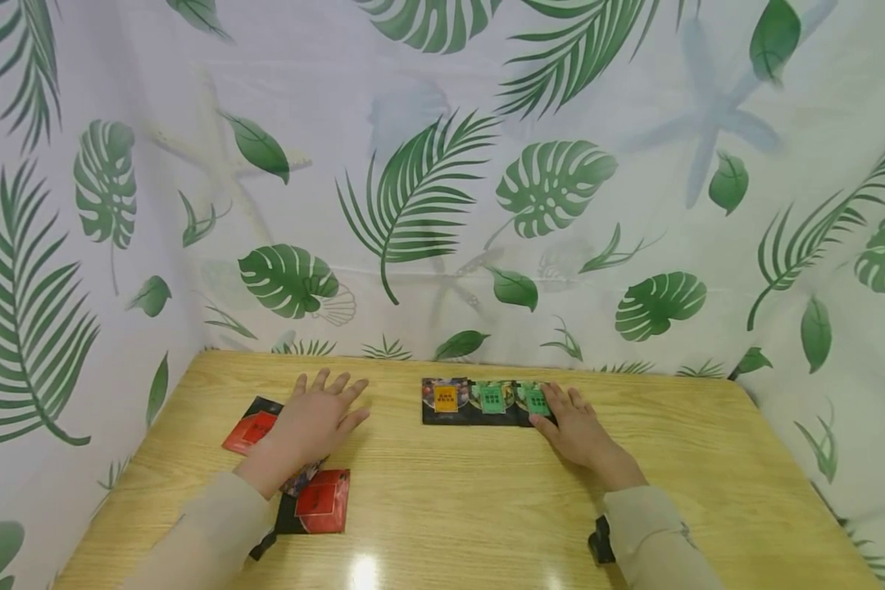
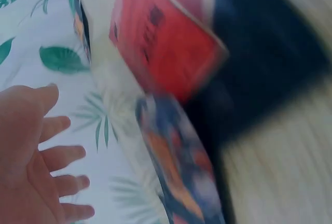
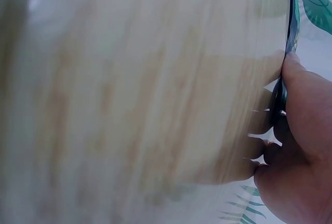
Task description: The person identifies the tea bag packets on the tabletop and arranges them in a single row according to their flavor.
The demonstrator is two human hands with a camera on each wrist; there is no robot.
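Observation:
Three dark flat packets lie side by side at the back of the table: one with an orange label (image 1: 446, 400), one with a green label (image 1: 492, 400), and another green-labelled packet (image 1: 535, 401) at the right end. My right hand (image 1: 578, 426) touches that end packet, fingers stretched over its right side and thumb at its front edge. To the left, my left hand (image 1: 317, 422) is spread with nothing in it, above the loose packets. Around it lie a red packet (image 1: 253, 428), a nearer red packet (image 1: 320, 501) and a patterned packet (image 2: 179, 167) partly hidden by my wrist.
The light wood table (image 1: 442, 500) ends at a white leaf-printed cloth (image 1: 428, 328) behind and at both sides. A black device (image 1: 601, 541) sits at my right wrist. The left wrist view is blurred over the packets.

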